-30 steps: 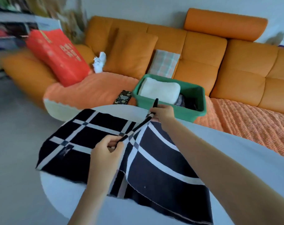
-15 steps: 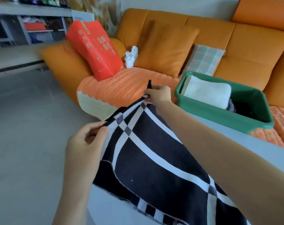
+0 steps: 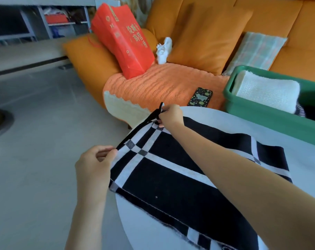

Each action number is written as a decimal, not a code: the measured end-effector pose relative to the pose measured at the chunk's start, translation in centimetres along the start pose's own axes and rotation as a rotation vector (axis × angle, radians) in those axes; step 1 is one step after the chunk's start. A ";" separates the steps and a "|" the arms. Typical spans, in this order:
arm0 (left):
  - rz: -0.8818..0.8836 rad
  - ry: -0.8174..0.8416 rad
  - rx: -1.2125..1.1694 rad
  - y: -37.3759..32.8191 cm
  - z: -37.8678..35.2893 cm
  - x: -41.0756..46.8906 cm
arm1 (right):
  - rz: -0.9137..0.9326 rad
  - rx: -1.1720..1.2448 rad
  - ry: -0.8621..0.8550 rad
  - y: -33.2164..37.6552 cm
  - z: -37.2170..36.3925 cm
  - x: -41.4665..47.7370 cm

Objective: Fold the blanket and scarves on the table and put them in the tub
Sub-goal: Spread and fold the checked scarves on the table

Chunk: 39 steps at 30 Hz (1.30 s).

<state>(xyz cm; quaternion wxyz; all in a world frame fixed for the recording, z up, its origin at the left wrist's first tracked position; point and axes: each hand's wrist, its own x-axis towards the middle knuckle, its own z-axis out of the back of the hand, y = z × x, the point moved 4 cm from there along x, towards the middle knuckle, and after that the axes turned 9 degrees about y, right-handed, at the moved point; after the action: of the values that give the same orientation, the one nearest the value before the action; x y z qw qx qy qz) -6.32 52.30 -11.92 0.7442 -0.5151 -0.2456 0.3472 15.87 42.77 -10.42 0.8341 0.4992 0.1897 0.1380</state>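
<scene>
A black scarf (image 3: 180, 177) crossed by white bands with small grey squares is spread on the round white table (image 3: 308, 170). Its left edge is held taut, pinched at the near corner by the left hand (image 3: 93, 166) and at the far corner by the right hand (image 3: 169, 115). A folded white blanket (image 3: 266, 91) is held in a green tub (image 3: 261, 117) just beyond, and gold Chinese characters, illegible here, are printed on a red bag (image 3: 122, 42) on the sofa (image 3: 297, 18).
</scene>
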 end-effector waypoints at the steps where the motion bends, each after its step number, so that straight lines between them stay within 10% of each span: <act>1: -0.017 -0.010 -0.012 -0.2 0.0 0.0 | 0.002 0.037 -0.011 0.1 0.2 -0.1; 20: 0.194 0.201 0.197 2.2 -1.9 1.5 | 0.185 -0.293 0.002 -2.6 3.9 -2.7; 26: 0.220 0.235 0.309 3.2 -3.2 1.3 | -0.130 -0.710 -0.160 -9.6 14.7 -8.5; 39: -0.262 0.028 0.564 -2.6 -4.5 -1.0 | -0.345 -0.238 -0.370 -15.3 20.8 -16.4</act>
<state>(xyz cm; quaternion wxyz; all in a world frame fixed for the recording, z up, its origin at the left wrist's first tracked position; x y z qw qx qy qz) -3.00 48.26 -11.12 0.8994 -0.2572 -0.1937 0.2957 11.35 12.52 -12.06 0.9186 0.3747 0.0986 -0.0783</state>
